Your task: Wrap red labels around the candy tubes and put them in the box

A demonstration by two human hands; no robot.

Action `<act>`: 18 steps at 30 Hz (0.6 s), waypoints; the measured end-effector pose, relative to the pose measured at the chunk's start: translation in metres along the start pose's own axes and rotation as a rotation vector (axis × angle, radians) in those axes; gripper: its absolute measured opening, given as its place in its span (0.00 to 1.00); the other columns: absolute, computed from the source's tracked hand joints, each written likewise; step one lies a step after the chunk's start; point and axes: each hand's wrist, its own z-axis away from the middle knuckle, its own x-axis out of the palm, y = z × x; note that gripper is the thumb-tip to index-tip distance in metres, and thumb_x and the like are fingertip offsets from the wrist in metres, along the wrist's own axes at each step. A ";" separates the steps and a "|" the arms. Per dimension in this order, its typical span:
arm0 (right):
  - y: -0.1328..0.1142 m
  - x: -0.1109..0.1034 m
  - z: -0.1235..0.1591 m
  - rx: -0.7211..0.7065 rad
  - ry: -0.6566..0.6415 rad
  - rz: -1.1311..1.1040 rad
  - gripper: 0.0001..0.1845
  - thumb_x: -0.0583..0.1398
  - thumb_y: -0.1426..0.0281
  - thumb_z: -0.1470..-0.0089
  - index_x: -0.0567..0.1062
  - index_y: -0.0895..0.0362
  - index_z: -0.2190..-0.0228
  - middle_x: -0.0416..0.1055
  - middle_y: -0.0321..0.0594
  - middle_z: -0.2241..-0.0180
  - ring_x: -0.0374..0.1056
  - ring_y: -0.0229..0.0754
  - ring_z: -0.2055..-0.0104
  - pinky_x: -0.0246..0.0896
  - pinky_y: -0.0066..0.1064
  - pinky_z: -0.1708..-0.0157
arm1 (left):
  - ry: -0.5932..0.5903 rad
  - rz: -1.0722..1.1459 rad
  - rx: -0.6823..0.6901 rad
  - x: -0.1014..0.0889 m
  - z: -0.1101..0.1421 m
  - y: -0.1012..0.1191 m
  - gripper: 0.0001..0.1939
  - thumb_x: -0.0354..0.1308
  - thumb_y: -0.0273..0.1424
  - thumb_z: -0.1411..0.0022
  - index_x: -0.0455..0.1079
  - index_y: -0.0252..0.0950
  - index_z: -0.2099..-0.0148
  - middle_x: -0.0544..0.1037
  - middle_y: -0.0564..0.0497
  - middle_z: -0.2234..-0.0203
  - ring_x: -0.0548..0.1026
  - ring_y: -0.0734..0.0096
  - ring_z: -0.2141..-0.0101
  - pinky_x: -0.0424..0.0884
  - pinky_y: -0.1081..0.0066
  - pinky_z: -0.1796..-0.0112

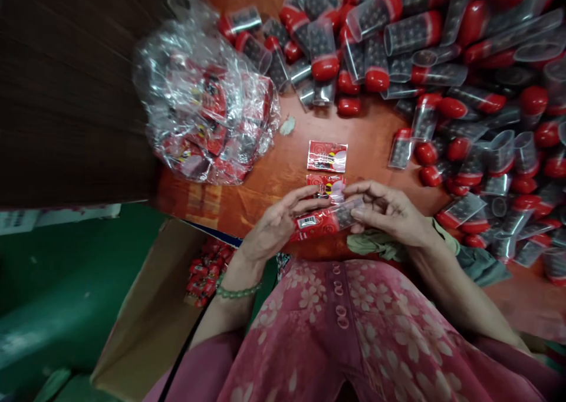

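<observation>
Dark wood panelling (79, 95) is flanking the left side; green floor (48, 296) is showing below it. The red-orange counter (367, 128) is carrying a heap of red-capped tubes (375, 42) from its far edge down the right side. A plastic bag (207, 113) of red packets is sitting by the left edge, and an open cardboard box (132, 331) is standing below the near-left corner.

Risks, as judged: the red-and-clear piece (318, 221) is lying in the hands close above the counter's near edge, so a slack left grip could be letting it drop toward the lap or box. Too hard a squeeze could be denting the clear end. The left fingers are crossing just over the nearer flat packet (326, 185) and could be nudging it into the farther flat packet (328, 156).

Grip: the right hand (393, 213) is pinching the piece's clear end, thumb against fingers, nearly closed. The left hand (269, 228) is resting at the red, barcoded end, fingers long and loosely parted; its thumb is not showing clearly, so cannot tell how firmly it is gripping.
</observation>
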 end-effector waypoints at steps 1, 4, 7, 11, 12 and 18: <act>0.004 0.001 0.000 -0.017 0.023 -0.020 0.22 0.69 0.62 0.49 0.73 0.56 0.55 0.76 0.36 0.67 0.73 0.32 0.74 0.72 0.24 0.73 | 0.023 0.055 0.037 0.002 0.002 -0.003 0.43 0.68 0.55 0.53 0.67 0.38 0.40 0.74 0.34 0.44 0.74 0.50 0.44 0.73 0.60 0.49; 0.015 0.009 -0.002 -0.074 0.122 -0.104 0.20 0.68 0.61 0.48 0.75 0.58 0.56 0.76 0.34 0.75 0.72 0.33 0.77 0.70 0.25 0.73 | 0.182 0.137 0.151 0.018 0.003 -0.016 0.44 0.71 0.54 0.59 0.68 0.39 0.42 0.73 0.36 0.43 0.73 0.51 0.44 0.72 0.57 0.47; 0.024 0.022 -0.008 -0.139 0.199 -0.196 0.20 0.69 0.61 0.50 0.76 0.57 0.58 0.76 0.33 0.77 0.73 0.34 0.77 0.70 0.25 0.73 | 0.318 0.160 0.205 0.037 -0.003 -0.026 0.35 0.69 0.54 0.55 0.71 0.41 0.48 0.77 0.41 0.49 0.76 0.56 0.48 0.73 0.56 0.47; 0.029 0.035 -0.014 -0.185 0.197 -0.235 0.19 0.70 0.61 0.51 0.75 0.55 0.59 0.78 0.34 0.71 0.75 0.34 0.72 0.73 0.26 0.68 | 0.392 0.191 0.173 0.049 -0.015 -0.022 0.23 0.67 0.49 0.47 0.73 0.39 0.55 0.80 0.44 0.54 0.77 0.60 0.51 0.75 0.59 0.51; 0.029 0.037 -0.015 -0.186 0.187 -0.229 0.19 0.70 0.61 0.51 0.75 0.55 0.58 0.79 0.35 0.69 0.76 0.35 0.71 0.73 0.27 0.66 | 0.402 0.207 0.173 0.050 -0.017 -0.019 0.22 0.67 0.48 0.46 0.74 0.38 0.56 0.81 0.43 0.55 0.78 0.60 0.51 0.75 0.60 0.52; 0.028 0.039 -0.011 -0.150 0.155 -0.105 0.21 0.68 0.59 0.49 0.73 0.54 0.56 0.79 0.39 0.63 0.76 0.36 0.69 0.74 0.30 0.64 | 0.450 0.300 0.222 0.050 -0.022 -0.015 0.18 0.70 0.43 0.49 0.78 0.36 0.60 0.83 0.44 0.59 0.80 0.60 0.55 0.77 0.63 0.54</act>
